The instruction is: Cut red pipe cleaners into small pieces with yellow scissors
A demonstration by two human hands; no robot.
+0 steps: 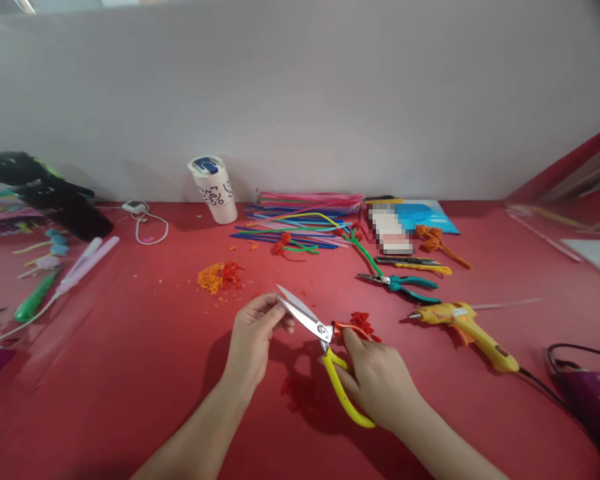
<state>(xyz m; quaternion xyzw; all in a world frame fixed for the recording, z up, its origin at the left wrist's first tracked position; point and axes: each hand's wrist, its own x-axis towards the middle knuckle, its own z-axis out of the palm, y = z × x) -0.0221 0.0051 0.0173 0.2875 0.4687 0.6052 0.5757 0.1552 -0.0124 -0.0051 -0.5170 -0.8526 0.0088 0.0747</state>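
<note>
At the handles of the scissors [324,331], your right hand [383,381] is curled around the grips, which stand spread, one orange-red and one yellow, with the blades slightly parted. By the blade tips, your left hand [250,337] is half closed, thumb and fingers drawn together; I cannot tell whether they pinch anything small. So the scissors sit between your hands, tips pointing toward the left one. Just beyond their orange-red grip lies a red tuft [361,323], and nearer you than the blades, a blurred second clump [296,392]. Left of the scissors, past your fingers, is a pile of orange and red clippings [217,277]. Right of them are teal-handled pliers [397,283] and a yellow glue gun [473,327], its label too small to read. Farther beyond the scissors stand a white cup [215,190], its dark lettering illegible to me, and coloured stems [305,217].
</note>
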